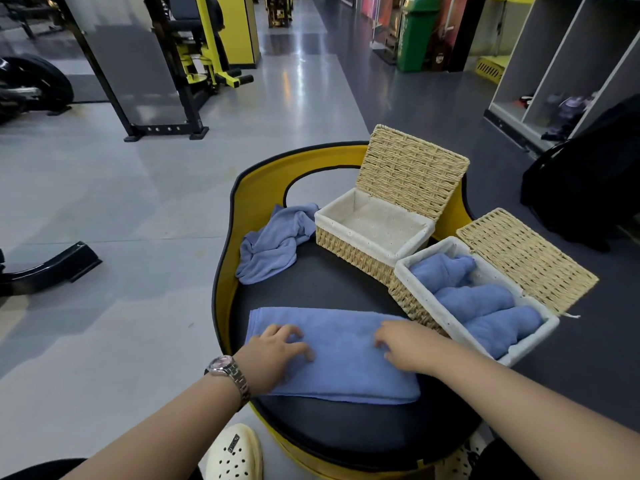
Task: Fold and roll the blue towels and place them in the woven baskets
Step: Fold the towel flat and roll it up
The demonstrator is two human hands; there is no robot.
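Note:
A blue towel (343, 344), folded into a long flat strip, lies across the near part of a black padded seat (329, 285). My left hand (273, 355) rests on its left part with fingers bent loosely. My right hand (405, 344) rests on its right part, fingertips on the cloth. A crumpled blue towel (273, 244) lies at the seat's far left. The far woven basket (349, 251) stands with its lid up and only a white liner inside. The near woven basket (405, 299) at the right holds three rolled blue towels (474, 299).
The seat has a yellow rim (221, 271) and stands on a grey gym floor. Yellow and black gym machines (194, 64) stand behind at the left. Grey lockers (561, 64) and a black bag (588, 181) are at the right. A white clog (235, 452) shows below.

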